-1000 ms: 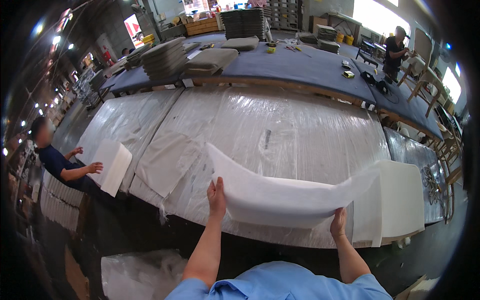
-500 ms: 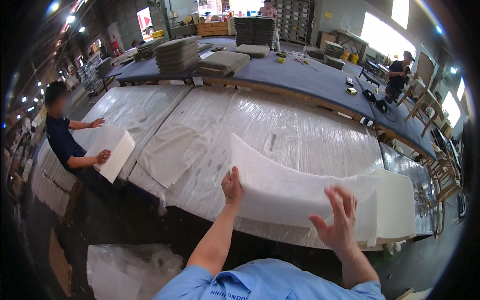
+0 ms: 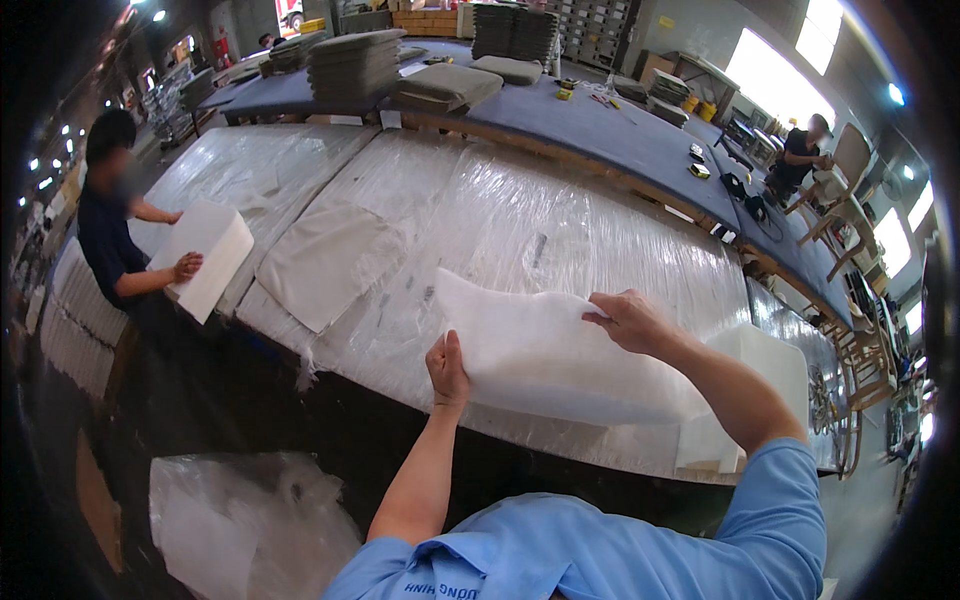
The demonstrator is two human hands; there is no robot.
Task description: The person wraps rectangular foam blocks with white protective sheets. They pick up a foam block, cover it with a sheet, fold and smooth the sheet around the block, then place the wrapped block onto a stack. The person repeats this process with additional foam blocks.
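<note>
A sheet of soft white padding (image 3: 570, 365) stretches in front of me above the plastic-wrapped table (image 3: 480, 220). My left hand (image 3: 447, 370) grips its left edge, thumb up along the side. At the far edge, my right hand (image 3: 625, 322) pinches the padding between thumb and fingers. Beyond my right forearm lies a white cushion-like pad (image 3: 765, 365) with rounded corners, partly hidden by the arm. A pale cloth piece (image 3: 330, 262) lies flat on the table to the left of the padding.
On the left a co-worker (image 3: 115, 220) holds a white foam block (image 3: 210, 255). Behind, a blue-topped table (image 3: 600, 140) carries stacked grey cushions (image 3: 352, 68). Clear plastic sheeting (image 3: 250, 510) lies low at the left. Another person (image 3: 800, 158) works near wooden chairs (image 3: 850, 240) at right.
My right hand has moved up and left from its open pose and taken hold of the padding's far edge. My left hand keeps its grip. The co-worker's far hand now touches the foam block.
</note>
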